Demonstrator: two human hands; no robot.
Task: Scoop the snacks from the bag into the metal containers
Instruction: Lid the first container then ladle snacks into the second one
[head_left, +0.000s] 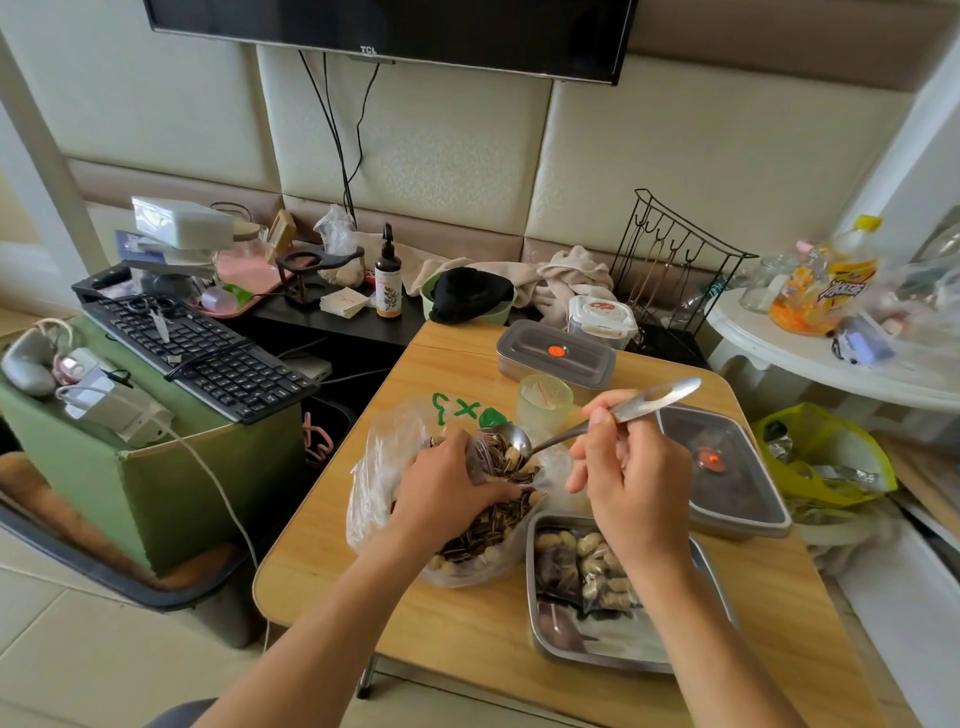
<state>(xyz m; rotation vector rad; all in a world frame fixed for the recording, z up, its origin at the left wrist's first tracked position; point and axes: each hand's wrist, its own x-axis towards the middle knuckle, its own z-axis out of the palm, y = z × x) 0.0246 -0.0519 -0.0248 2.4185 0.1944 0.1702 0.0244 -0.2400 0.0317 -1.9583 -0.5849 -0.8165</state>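
**Spoon (558, 440) down in the seed bag**

Grips the rim of the clear bag (374, 499) with the left hand (447, 488), mid-table (457, 623). Pinches the spoon's handle with the right hand (628, 467), bowl among the striped seeds (498, 525) inside the bag. Open metal container (540, 631) just right of the bag, packets inside; lidded containers (556, 353) farther back and right.

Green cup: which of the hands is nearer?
Right. The right hand, holding the spoon, is just right of the green cup; the left hand grips the bag farther off.
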